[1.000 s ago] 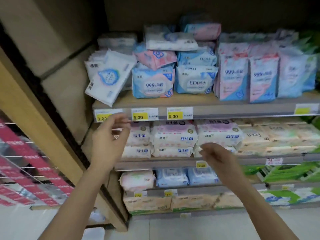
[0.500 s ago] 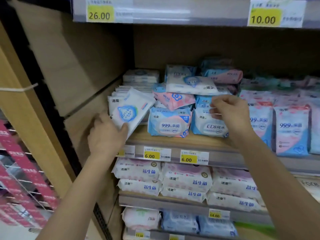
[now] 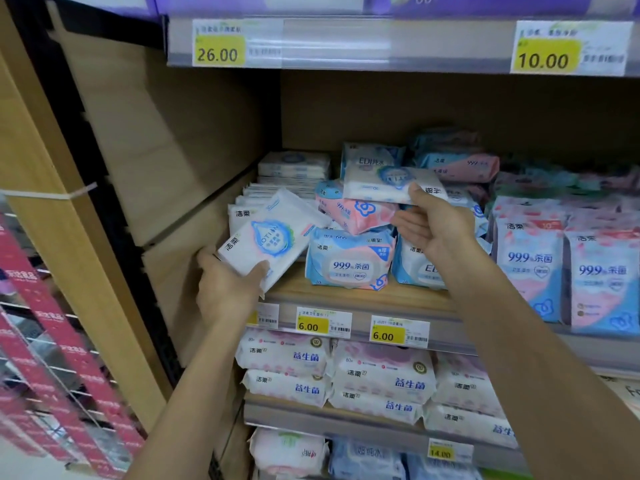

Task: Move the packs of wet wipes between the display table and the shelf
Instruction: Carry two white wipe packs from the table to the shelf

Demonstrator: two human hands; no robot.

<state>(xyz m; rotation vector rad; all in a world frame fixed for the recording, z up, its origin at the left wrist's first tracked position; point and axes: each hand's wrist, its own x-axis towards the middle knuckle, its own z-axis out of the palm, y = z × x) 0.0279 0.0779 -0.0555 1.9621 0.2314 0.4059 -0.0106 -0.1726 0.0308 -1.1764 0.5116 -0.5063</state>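
Note:
A wooden shelf (image 3: 349, 295) holds stacked packs of wet wipes. My left hand (image 3: 227, 291) grips the lower corner of a tilted white pack with a blue drop logo (image 3: 273, 237) at the shelf's left end. My right hand (image 3: 436, 228) pinches the right end of another flat white pack (image 3: 381, 185), which lies on top of a pink and blue pack (image 3: 356, 211). Under those stands a blue "99.9" pack (image 3: 349, 261).
Upright pink and blue packs (image 3: 568, 268) fill the shelf's right side. Lower shelves carry white packs with blue lettering (image 3: 381, 379). The shelf's wooden side panel (image 3: 166, 168) rises at the left, beside a rack of red boxes (image 3: 41, 341). Price tags (image 3: 311, 323) line the shelf edges.
Both hands rose from the lower shelf level to the upper shelf. The left took hold of the tilted white pack; the right closed on the flat white pack on top.

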